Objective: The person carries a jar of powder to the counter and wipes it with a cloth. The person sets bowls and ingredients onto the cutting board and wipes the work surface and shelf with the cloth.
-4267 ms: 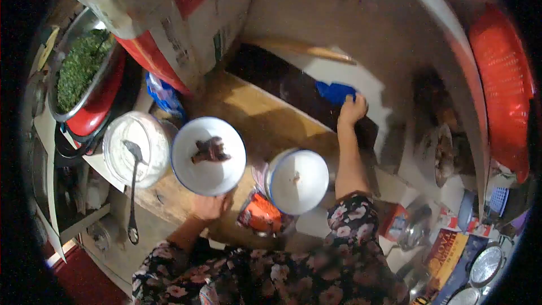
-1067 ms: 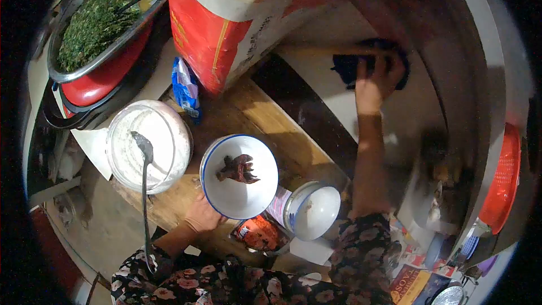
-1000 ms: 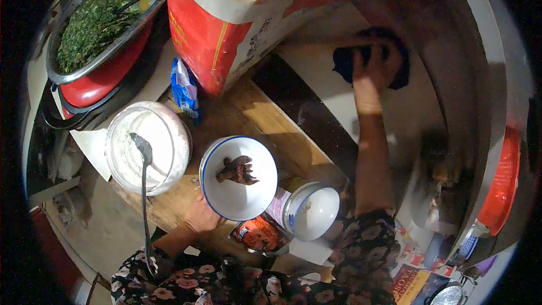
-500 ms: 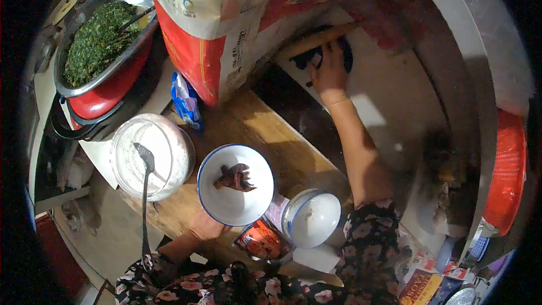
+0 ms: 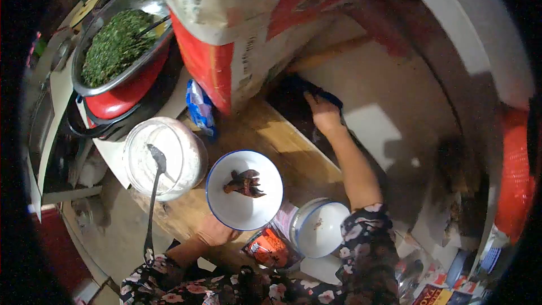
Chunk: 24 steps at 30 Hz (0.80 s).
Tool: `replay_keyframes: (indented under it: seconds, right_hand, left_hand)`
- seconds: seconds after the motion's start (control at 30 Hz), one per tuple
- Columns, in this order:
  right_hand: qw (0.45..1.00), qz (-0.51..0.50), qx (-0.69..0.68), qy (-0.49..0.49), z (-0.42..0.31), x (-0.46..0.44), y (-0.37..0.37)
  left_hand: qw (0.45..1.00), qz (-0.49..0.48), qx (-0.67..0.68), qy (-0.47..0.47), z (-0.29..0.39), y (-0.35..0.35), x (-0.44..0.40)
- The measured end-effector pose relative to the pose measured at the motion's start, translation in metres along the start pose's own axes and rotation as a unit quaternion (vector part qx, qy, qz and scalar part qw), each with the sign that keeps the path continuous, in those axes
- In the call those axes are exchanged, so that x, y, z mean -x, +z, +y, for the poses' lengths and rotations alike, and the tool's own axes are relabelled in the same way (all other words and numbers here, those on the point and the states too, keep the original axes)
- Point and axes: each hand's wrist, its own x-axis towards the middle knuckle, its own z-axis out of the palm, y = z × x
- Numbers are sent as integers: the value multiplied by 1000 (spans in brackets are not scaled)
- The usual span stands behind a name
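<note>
My left hand (image 5: 217, 231) is closed on the lower edge of a white bowl (image 5: 226, 172) with a blue rim, its fingers partly hidden below it. Dark reddish-brown dried pieces (image 5: 245, 183) lie inside; I cannot make out their kind. My right hand (image 5: 326, 117) reaches out beyond the wooden board (image 5: 282, 135), closed on a dark blue object (image 5: 324, 96) whose kind is unclear. A second white bowl (image 5: 322, 229) stands near my right sleeve. An orange-and-black packet (image 5: 270, 247) lies between the bowls.
A jar of white powder (image 5: 192, 161) with a dark spoon (image 5: 153, 203) stands left. Behind it, a metal bowl (image 5: 84, 86) holds chopped greens (image 5: 116, 48). A large red-and-white sack (image 5: 212, 68) rises at the back, with a blue packet (image 5: 199, 107) beside it. A red basket (image 5: 514, 175) is far right.
My right hand has drawn back toward me with the dark blue object. My left hand and its bowl keep about the same place on the board while the view shifts slightly.
</note>
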Motion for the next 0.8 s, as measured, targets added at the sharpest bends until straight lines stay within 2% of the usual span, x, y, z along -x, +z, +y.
replay_keyframes:
  seconds: [0.03, 0.07, 0.1, 0.13, 0.2, 0.23, 0.27, 0.3, 0.33, 0.37, 0.4, 0.43, 0.47, 0.57, 0.7, 0.73, 0.8]
  right_hand:
    - [998, -49, -42, 5, 6, -7, 5]
    - [991, -104, -78, 20, 14, -7, 1]
    - [991, -122, -34, 41, 12, -3, -11]
    - [992, -121, -25, 41, 20, 2, -11]
    - [996, 54, -58, 36, 25, 18, -18]
    - [990, -64, 30, 120, 32, 29, -22]
    - [989, -74, 35, 123, 35, 34, -41]
    - [986, -42, 7, 160, 37, 34, -59]
    - [980, -8, -22, 197, 39, 33, -76]
    - [973, -30, -25, 229, 43, 30, -91]
    - [972, -32, -21, 232, 48, 22, -107]
    - [977, 125, 9, 171, 53, 14, -121]
    - [953, 280, 38, 105, 56, 10, -130]
    - [937, 312, 23, 157, 67, 22, -146]
    - [904, 365, -6, 224, 82, 40, -156]
    - [855, 435, -122, 254, 87, 55, -142]
    - [705, 545, -340, 300, 97, 94, -108]
  left_hand:
    - [992, -114, -52, -16, -3, -4, 4]
    - [991, -124, -46, -16, 0, -6, 6]
    - [992, -107, -61, 9, 4, -9, 0]
    - [993, -85, -78, 35, 5, -11, -6]
    - [991, -87, -86, 60, -1, -9, -6]
    - [991, -74, -97, 54, 0, -11, -5]
    - [991, -61, -108, 46, 3, -12, -4]
    - [992, -63, -102, 47, 1, -9, -4]
    - [996, -82, -21, -9, -2, -6, -3]
    - [991, -99, 60, -65, -6, -3, -2]
    - [991, -102, 63, -63, -11, 2, -1]
    - [997, -76, -5, -22, -16, 8, 2]
    - [996, -47, -73, 20, -19, 11, 4]
    - [990, -65, -119, 49, -18, 5, 5]
    - [994, -64, -87, 30, -18, 0, 5]
    - [992, -58, -99, 43, -20, 2, 7]
    - [991, -55, -106, 55, -22, 5, 9]
